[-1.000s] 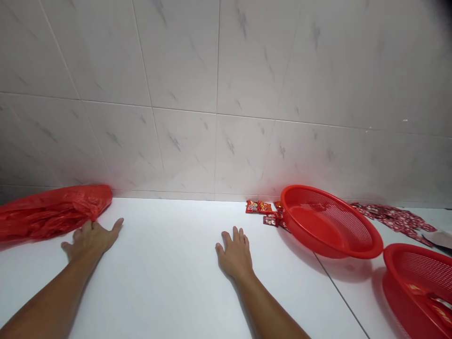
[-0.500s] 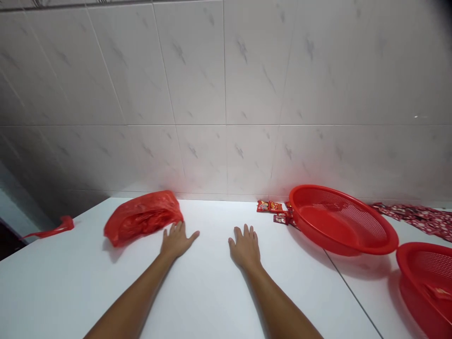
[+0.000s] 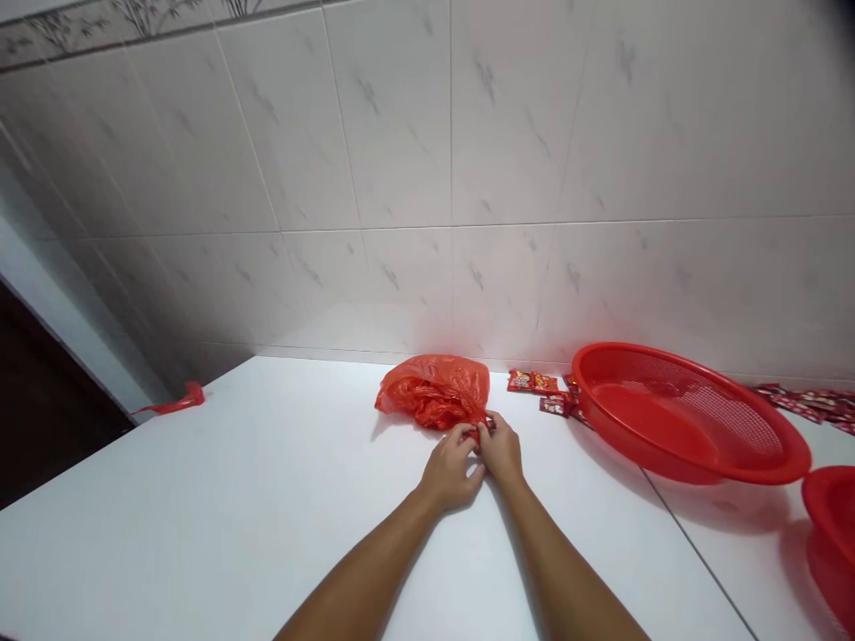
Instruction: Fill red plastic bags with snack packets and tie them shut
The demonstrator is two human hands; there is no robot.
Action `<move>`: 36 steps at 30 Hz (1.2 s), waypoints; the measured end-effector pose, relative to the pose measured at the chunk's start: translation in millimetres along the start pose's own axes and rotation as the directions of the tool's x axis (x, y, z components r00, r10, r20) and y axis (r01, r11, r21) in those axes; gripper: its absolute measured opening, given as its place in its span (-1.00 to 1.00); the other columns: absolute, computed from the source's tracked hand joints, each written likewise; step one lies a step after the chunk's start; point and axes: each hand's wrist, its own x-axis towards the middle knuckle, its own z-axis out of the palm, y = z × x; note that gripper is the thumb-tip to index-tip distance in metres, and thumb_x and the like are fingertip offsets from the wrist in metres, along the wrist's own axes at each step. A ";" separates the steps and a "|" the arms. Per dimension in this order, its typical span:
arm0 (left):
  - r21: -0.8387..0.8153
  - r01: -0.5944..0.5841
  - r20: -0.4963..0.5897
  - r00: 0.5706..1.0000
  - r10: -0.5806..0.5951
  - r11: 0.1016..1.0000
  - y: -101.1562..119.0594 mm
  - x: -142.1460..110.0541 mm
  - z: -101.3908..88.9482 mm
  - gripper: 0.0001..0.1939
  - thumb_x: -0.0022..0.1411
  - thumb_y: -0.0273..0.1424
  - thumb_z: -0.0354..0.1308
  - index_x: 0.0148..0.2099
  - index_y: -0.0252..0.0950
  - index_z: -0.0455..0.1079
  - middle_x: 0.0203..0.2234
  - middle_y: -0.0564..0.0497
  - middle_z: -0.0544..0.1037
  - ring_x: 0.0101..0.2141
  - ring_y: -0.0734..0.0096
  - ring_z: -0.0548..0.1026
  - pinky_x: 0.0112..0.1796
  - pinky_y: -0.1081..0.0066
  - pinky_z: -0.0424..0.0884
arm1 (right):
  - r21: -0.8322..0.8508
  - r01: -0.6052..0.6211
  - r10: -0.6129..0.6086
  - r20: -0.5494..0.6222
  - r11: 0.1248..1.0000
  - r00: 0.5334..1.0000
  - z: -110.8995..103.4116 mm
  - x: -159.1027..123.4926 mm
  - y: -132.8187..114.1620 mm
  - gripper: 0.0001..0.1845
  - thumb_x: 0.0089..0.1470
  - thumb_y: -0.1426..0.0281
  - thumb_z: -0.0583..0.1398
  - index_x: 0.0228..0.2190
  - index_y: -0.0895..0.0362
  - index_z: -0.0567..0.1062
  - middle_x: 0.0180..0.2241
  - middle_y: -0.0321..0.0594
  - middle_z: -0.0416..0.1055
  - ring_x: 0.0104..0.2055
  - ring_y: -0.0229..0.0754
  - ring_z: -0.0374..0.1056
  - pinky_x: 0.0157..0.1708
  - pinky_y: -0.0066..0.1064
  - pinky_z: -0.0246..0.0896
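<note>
A crumpled red plastic bag (image 3: 433, 387) lies on the white table (image 3: 267, 499) in front of me, close to the wall. My left hand (image 3: 451, 467) pinches the gathered end of the bag at its lower right corner. Touching it from the right, my right hand (image 3: 502, 450) has its fingers closed on the same twisted end. The fingertips of both hands meet there and partly hide the plastic between them. What the bag holds cannot be made out.
Small red packets (image 3: 533, 382) lie right of the bag. Beyond them stands a large red plastic basket (image 3: 668, 472), with a second red basket (image 3: 832, 534) at the right edge. More packets (image 3: 811, 402) lie behind. A red plastic strip (image 3: 177, 401) sits at the table's left edge.
The bag has moved right, to between my hands. Both hands, flat and apart on the table before, have come together and closed on its end. The view has turned a little left.
</note>
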 end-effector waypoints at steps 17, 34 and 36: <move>0.097 0.054 -0.392 0.920 -0.011 0.994 -45.0 19.9 -2.8 -0.61 0.51 -0.47 -0.05 0.25 -0.22 0.45 0.07 -0.13 0.63 0.02 0.15 0.62 -0.03 0.15 0.58 | -0.075 0.195 -0.207 -0.455 0.978 0.866 -12.6 4.0 -16.6 -0.40 0.26 0.20 0.10 0.24 0.18 0.42 0.14 0.17 0.33 0.22 0.16 0.29 0.24 0.03 0.20; 0.140 -0.070 -0.387 0.914 0.120 0.988 -41.2 23.6 -6.1 -0.52 0.42 -0.58 -0.03 0.31 -0.27 0.39 0.21 -0.17 0.55 0.14 0.10 0.58 0.02 0.16 0.60 | -0.178 0.315 -0.291 0.147 0.932 0.945 9.5 -12.5 -24.6 -0.38 0.20 0.41 0.13 0.27 0.20 0.42 0.19 0.09 0.40 0.18 0.08 0.39 0.18 -0.12 0.34; 0.127 -0.217 -0.425 0.870 0.251 0.968 -28.5 20.9 -13.3 -0.48 0.41 -0.58 0.01 0.36 -0.26 0.34 0.21 -0.20 0.55 0.17 0.11 0.56 0.05 0.16 0.59 | -0.143 0.300 -0.282 0.132 0.943 0.950 11.1 -9.6 -20.4 -0.43 0.15 0.41 0.15 0.19 0.24 0.48 0.15 0.12 0.43 0.15 0.12 0.39 0.17 -0.09 0.32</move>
